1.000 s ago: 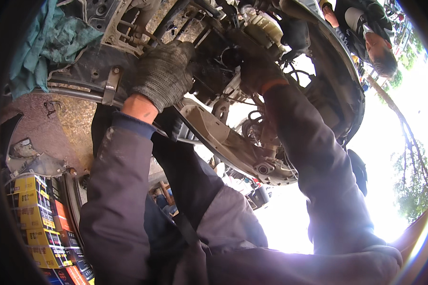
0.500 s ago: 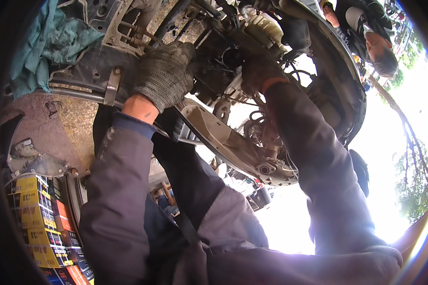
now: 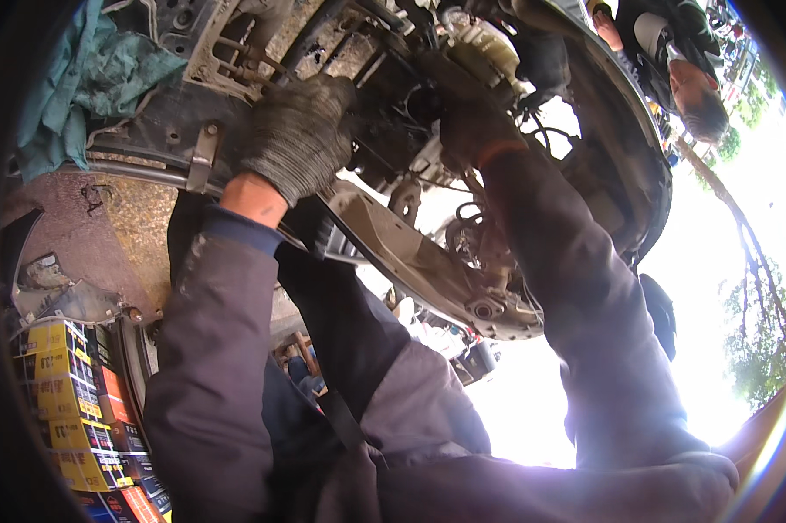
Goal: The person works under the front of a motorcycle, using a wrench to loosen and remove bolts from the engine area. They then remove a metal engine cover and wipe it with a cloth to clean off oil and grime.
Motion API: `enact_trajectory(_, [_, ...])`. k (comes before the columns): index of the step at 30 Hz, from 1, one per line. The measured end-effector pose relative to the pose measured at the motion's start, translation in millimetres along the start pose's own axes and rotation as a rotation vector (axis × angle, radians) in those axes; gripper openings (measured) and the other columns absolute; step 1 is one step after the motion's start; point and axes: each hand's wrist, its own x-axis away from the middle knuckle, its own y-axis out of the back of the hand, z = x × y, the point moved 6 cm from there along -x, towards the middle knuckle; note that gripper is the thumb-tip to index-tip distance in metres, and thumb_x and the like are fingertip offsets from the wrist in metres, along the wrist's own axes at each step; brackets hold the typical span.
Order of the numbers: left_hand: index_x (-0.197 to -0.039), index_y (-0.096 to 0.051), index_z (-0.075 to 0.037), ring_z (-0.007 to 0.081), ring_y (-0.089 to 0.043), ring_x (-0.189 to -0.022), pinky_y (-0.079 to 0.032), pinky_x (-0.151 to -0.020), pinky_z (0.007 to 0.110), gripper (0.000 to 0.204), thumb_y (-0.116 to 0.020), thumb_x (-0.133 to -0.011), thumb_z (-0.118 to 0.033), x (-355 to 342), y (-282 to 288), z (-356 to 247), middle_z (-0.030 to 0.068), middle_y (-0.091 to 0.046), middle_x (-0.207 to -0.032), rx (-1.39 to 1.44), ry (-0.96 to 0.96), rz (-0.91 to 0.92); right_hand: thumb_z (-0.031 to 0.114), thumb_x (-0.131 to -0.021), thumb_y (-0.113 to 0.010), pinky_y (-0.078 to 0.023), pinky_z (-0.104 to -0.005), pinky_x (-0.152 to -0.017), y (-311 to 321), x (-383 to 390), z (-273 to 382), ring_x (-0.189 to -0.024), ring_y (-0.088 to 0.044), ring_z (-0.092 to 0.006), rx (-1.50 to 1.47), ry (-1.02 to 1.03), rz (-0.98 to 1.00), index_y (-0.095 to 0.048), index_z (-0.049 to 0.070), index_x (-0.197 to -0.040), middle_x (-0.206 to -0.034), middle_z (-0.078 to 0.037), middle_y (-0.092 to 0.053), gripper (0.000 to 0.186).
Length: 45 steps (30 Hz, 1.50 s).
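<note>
Left hand, right hand: grip hidden, cannot tell. Slipping could knock the former against the bracket beside it.

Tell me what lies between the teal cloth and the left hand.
In the head view, a dark panel lies between the teal cloth and the gloved left hand, with a metal bracket along its lower edge.

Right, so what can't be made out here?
All in the head view:
Left hand: fingers and anything in its grip, hidden behind its own gloved back.
Right hand: fingers and anything held, lost in deep shadow.
Teal cloth: upper end, cut off by the top edge.
Stacked cartons: lowest ones, cut by the bottom edge.
</note>
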Motion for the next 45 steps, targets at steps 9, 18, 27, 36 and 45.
enact_trajectory(9, [-0.098,-0.066,-0.009,0.0332,-0.066,-0.089,-0.053,-0.077,0.045,0.019,-0.066,-0.087,-0.024,4,2,2,0.0130,-0.067,-0.094,0.020,-0.008,-0.026,-0.015,-0.070,-0.062,-0.054,-0.0347,-0.085,-22,-6,-17,-0.107,-0.064,-0.0302,0.439,-0.104,0.301,-0.049,0.015,-0.138,-0.118,-0.017,-0.066,0.075])
enact_trajectory(18, [-0.096,-0.066,-0.007,0.0345,-0.065,-0.091,-0.052,-0.079,0.045,0.017,-0.067,-0.087,-0.021,2,-1,3,0.0154,-0.067,-0.095,0.049,-0.002,-0.040,-0.010,-0.079,-0.058,-0.054,-0.0365,-0.086,-3,-3,3,-0.100,-0.066,-0.0268,0.008,-0.069,0.041,-0.053,0.018,-0.135,-0.112,-0.016,-0.068,0.063])
enact_trajectory(27, [-0.097,-0.066,-0.007,0.0345,-0.065,-0.092,-0.052,-0.080,0.045,0.019,-0.065,-0.087,-0.023,2,2,0,0.0148,-0.067,-0.096,0.018,0.020,-0.010,0.012,-0.081,-0.063,-0.051,-0.0418,-0.092,9,-2,-5,-0.114,-0.060,-0.0341,0.047,-0.316,0.258,-0.056,0.019,-0.130,-0.124,-0.017,-0.061,0.050])
enact_trajectory(36, [-0.093,-0.066,-0.006,0.0355,-0.065,-0.088,-0.052,-0.077,0.044,0.017,-0.066,-0.086,-0.021,1,4,1,0.0157,-0.066,-0.094,0.048,0.008,-0.082,0.028,-0.089,-0.051,-0.054,-0.0464,-0.087,-1,39,-28,-0.099,-0.066,-0.0393,0.560,-0.273,0.419,-0.043,0.009,-0.139,-0.112,-0.024,-0.063,0.054])
enact_trajectory(45, [-0.096,-0.067,-0.005,0.0354,-0.065,-0.089,-0.052,-0.078,0.044,0.020,-0.067,-0.086,-0.023,1,2,3,0.0162,-0.066,-0.095,0.046,0.011,-0.046,0.021,-0.095,-0.040,-0.050,-0.0463,-0.095,-10,25,-28,-0.113,-0.061,-0.0377,0.425,-0.160,0.268,-0.052,0.016,-0.137,-0.126,-0.022,-0.059,0.043])
